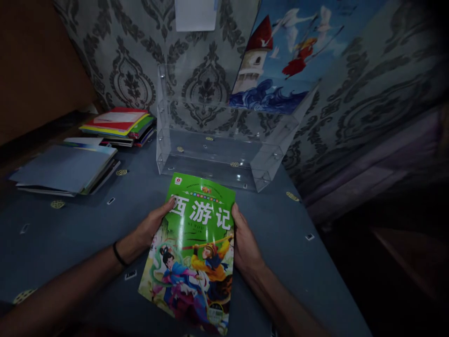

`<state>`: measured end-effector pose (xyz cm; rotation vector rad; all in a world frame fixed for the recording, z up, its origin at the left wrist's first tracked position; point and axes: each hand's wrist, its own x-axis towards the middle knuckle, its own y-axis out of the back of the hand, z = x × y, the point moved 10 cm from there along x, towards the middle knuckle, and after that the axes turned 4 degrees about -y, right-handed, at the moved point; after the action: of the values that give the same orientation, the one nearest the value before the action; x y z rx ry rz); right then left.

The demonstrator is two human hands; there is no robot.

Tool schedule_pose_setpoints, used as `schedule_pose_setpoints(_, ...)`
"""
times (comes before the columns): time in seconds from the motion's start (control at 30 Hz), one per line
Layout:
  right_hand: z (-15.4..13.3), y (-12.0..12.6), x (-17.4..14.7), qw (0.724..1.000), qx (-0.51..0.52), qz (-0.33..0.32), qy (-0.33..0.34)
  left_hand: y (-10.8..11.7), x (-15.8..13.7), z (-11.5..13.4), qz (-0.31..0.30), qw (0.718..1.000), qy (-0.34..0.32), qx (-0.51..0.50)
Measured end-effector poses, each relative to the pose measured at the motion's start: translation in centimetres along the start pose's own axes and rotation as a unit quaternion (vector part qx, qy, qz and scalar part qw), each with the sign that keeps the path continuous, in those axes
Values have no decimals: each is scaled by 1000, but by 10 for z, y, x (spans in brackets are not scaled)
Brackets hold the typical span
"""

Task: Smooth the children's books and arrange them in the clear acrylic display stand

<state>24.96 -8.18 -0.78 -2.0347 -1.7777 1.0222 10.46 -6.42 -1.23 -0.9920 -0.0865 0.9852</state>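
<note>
Between both hands I hold a green picture book [196,234] with large white Chinese characters and painted figures on its cover. My left hand [153,224] grips its left edge, thumb on the cover and fingers hidden behind. On the opposite edge, my right hand [245,241] is closed the same way, its thumb near the last character. The book is tilted with its cover facing me, above the table [140,206]. Just beyond its top edge stands a clear acrylic rack [210,152] with tiers and see-through side panels; no books show in it.
Left of the rack lie two stacks: a near stack of books [66,166] with a grey-blue top and a farther stack of books [115,122] with a red top. Behind is a patterned wall [131,75] with a castle poster [280,56]. The table's right edge slopes toward me.
</note>
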Motion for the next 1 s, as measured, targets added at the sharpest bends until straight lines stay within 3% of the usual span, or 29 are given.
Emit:
schedule_pose_setpoints(0.23, -11, -3, 3, 999, -32, -24, 8, -1, 3, -1, -5, 1000, 6, 1)
schedule_pose_setpoints(0.5, -52, 12, 10, 988, -81, 29, 129, -4, 8, -9, -11, 1000, 27, 1)
schedule_pose_setpoints(0.8, -42, 26, 20, 991, -92, 28, 88, -11, 12, -8, -11, 999, 17, -27)
schedule_pose_setpoints(1.0, -38, 31, 25, 996, -68, 22, 53, -20, 3, -13, -101, 995, 11, 26)
